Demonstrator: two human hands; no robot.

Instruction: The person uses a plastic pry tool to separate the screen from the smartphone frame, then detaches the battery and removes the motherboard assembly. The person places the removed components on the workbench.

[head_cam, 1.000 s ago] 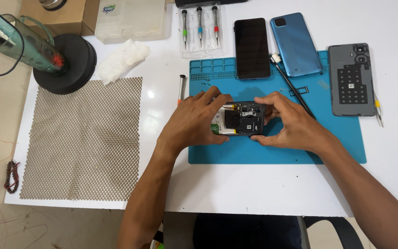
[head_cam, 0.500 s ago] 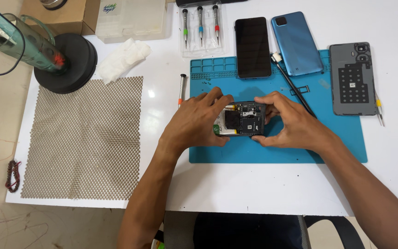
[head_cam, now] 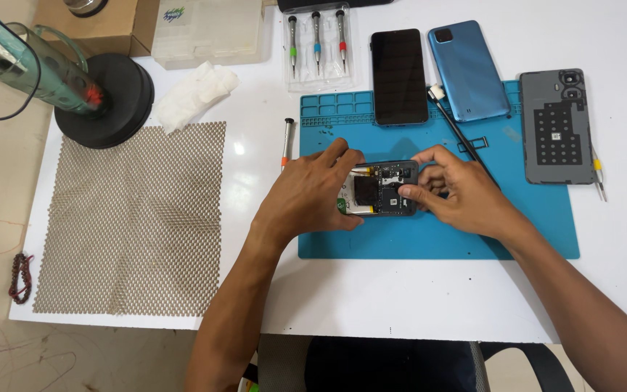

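From the head view, an opened phone [head_cam: 380, 188] is seen lying flat on the blue work mat [head_cam: 437, 236], its long axis running left to right between both hands. It is steadied by the left hand [head_cam: 312, 194], whose fingers are curled over its left end, while the right hand [head_cam: 461, 189] is pinched at the right end — thumb and forefinger nearly closed on the exposed board, nothing else held. A loose screwdriver [head_cam: 287, 139] lies just left of the mat; the white table [head_cam: 400, 297] offers room in front.

Probably a phone repair workshop: blue repair mat [head_cam: 437, 239], precision screwdrivers [head_cam: 316, 36], opened phones [head_cam: 556, 127].
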